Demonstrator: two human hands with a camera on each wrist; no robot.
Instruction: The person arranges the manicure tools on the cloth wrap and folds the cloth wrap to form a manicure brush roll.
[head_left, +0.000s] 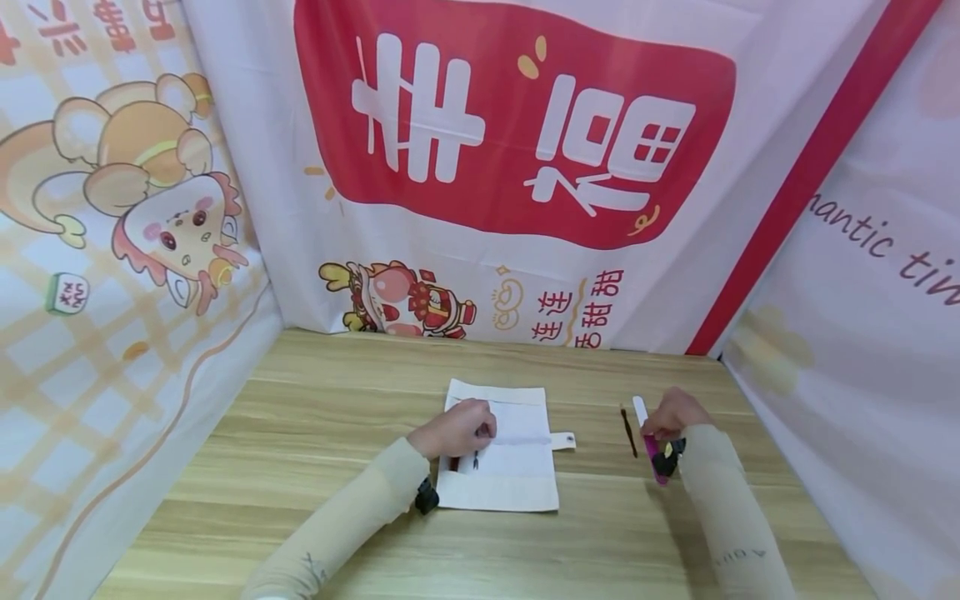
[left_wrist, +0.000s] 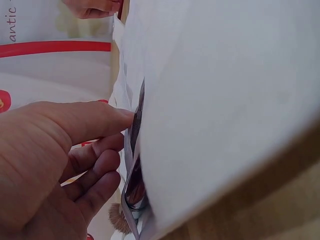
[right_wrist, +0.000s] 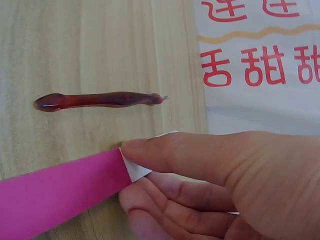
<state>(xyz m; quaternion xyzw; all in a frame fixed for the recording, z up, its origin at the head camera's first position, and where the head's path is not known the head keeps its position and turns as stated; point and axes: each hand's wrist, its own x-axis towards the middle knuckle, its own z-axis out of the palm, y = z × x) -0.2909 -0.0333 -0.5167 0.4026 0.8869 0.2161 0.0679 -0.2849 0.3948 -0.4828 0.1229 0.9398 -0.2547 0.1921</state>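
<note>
My left hand [head_left: 467,429] is over a white fabric case [head_left: 517,492] that lies unfolded on the table. Thumb and fingers pinch a slim dark metal tool [left_wrist: 137,120] at the case's pocket edge; its lower part is hidden in the pocket. Beside it are a glossy reddish-brown handle [left_wrist: 135,192] and a tuft of brown brush bristles [left_wrist: 120,218]. At the right, my right hand [head_left: 675,414] pinches a flat nail file [right_wrist: 65,190], half pink and half white, near where the colours meet. A dark red handled tool [right_wrist: 100,100] with a thin metal tip lies just left of it.
The case's strap [head_left: 562,441] with a snap sticks out to the right. Printed cloth walls [head_left: 480,275] enclose the wooden table [head_left: 322,400] at the back and both sides.
</note>
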